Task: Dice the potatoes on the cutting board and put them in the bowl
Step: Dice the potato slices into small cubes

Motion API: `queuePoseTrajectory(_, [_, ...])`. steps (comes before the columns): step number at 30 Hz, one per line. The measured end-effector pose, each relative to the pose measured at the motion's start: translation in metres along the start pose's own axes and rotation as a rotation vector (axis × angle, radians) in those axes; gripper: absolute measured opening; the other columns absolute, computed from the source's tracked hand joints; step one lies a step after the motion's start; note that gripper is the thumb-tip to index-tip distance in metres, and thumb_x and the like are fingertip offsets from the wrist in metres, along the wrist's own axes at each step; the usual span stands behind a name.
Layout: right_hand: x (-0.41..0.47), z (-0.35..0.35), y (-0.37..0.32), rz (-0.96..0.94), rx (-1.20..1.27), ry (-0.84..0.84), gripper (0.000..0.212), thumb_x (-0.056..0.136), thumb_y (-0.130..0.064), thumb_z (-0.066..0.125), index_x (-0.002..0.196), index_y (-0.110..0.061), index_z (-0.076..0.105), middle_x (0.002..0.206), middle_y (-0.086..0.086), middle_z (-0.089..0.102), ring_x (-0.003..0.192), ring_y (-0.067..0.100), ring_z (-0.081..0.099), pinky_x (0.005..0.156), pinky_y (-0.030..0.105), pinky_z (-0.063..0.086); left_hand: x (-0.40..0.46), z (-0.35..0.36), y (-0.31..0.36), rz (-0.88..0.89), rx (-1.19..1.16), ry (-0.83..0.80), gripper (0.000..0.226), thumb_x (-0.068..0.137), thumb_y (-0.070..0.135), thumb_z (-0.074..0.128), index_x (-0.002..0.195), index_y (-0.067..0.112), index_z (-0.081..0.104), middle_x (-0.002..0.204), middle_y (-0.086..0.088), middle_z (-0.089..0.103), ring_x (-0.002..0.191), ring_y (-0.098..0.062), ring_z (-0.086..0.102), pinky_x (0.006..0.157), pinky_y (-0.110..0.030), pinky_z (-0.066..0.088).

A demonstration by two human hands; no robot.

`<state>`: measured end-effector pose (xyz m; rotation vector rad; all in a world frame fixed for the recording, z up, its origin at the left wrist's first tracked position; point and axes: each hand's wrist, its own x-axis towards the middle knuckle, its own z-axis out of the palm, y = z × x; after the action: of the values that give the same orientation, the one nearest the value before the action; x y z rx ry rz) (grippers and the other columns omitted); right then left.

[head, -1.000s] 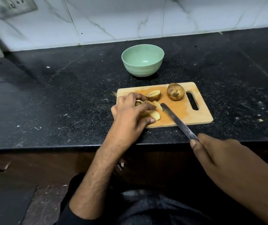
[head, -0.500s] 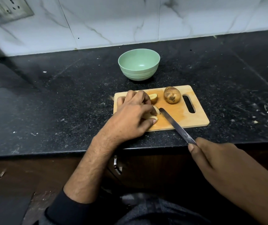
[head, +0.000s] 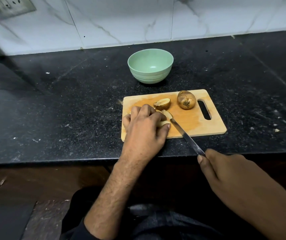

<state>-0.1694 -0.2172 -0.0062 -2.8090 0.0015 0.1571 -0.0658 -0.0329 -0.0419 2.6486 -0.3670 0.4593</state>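
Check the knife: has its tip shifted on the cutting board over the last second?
Yes. The knife tip has slid left along the cutting board, away from its handle slot, toward the left hand.

The knife point(head: 187, 136) tip has been brought in against the potato slices point(head: 166, 115) beside the left hand point(head: 144, 127), whose fingers point(head: 156, 116) have been drawn back, uncovering the cut half point(head: 162, 104).

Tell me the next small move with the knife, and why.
Probably press the knife down through the potato pieces that the left hand holds: its tip sits beside them, the right hand grips the handle, and the bowl is empty.
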Motion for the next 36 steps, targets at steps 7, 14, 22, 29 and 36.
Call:
queuePoseTrajectory(7, [0.006,0.004,-0.005,-0.038,0.008,0.015,0.036,0.101,-0.055,0.017,0.079,-0.032,0.033,0.068,-0.004,0.054,0.057,0.007,0.054,0.057,0.026,0.047,0.011,-0.015,-0.007,0.057,0.021,-0.184,0.028,0.091,0.051,0.062,0.116,0.038,0.064,0.103,0.019,0.045,0.109,-0.009,0.032,0.090,-0.036,0.021])
queuePoseTrajectory(14, [0.008,0.005,-0.005,-0.048,0.046,-0.007,0.037,0.101,-0.055,0.019,0.077,-0.031,0.034,0.067,-0.004,0.054,0.056,0.007,0.053,0.053,0.022,0.037,0.021,-0.025,-0.012,0.067,0.014,-0.264,0.020,0.099,0.038,0.053,0.115,0.040,0.065,0.111,0.019,0.056,0.109,-0.010,0.038,0.090,-0.038,0.024])
queuePoseTrajectory(22, [0.006,0.005,-0.003,-0.037,0.045,0.007,0.038,0.101,-0.056,0.019,0.078,-0.031,0.035,0.067,-0.005,0.055,0.058,0.007,0.055,0.054,0.023,0.041,0.033,-0.030,-0.011,0.047,0.145,-0.294,0.016,0.100,0.034,0.055,0.107,0.037,0.069,0.108,0.017,0.063,0.107,-0.012,0.042,0.096,-0.041,0.025])
queuePoseTrajectory(29, [0.009,0.007,-0.004,-0.034,0.035,0.023,0.036,0.101,-0.055,0.019,0.079,-0.030,0.033,0.069,-0.005,0.054,0.060,0.008,0.054,0.057,0.027,0.046,0.031,-0.030,-0.005,-0.011,0.192,-0.281,0.014,0.099,0.034,0.056,0.102,0.032,0.069,0.097,0.014,0.068,0.104,-0.014,0.044,0.098,-0.040,0.025])
queuePoseTrajectory(36, [0.012,0.013,-0.007,-0.062,0.031,0.047,0.034,0.103,-0.053,0.018,0.082,-0.031,0.033,0.069,-0.005,0.053,0.058,0.007,0.053,0.049,0.022,0.034,0.030,-0.033,0.002,-0.039,0.207,-0.232,0.013,0.095,0.038,0.060,0.100,0.032,0.071,0.096,0.012,0.069,0.105,-0.014,0.052,0.098,-0.039,0.030])
